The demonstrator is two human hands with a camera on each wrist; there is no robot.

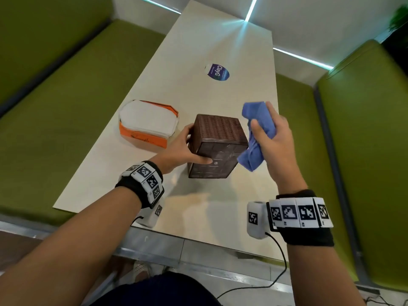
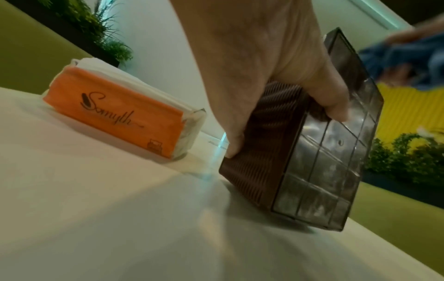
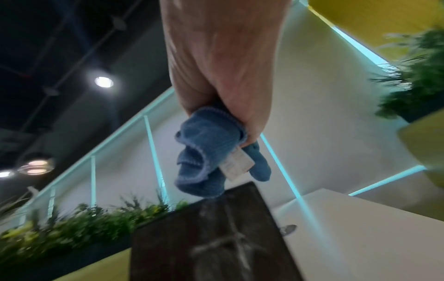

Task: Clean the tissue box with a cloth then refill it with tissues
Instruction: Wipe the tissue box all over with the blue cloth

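Tissue box tilted on bench, gripped by left hand; blue cloth bunched in right hand.

The box looks like brown plastic: bumpy woven sides, and a smooth, shiny bottom (a bit scuffed). The cloth is soft, fuzzy and blue. The tissue pack has a thin orange plastic wrap around white paper. The table is smooth and glossy.
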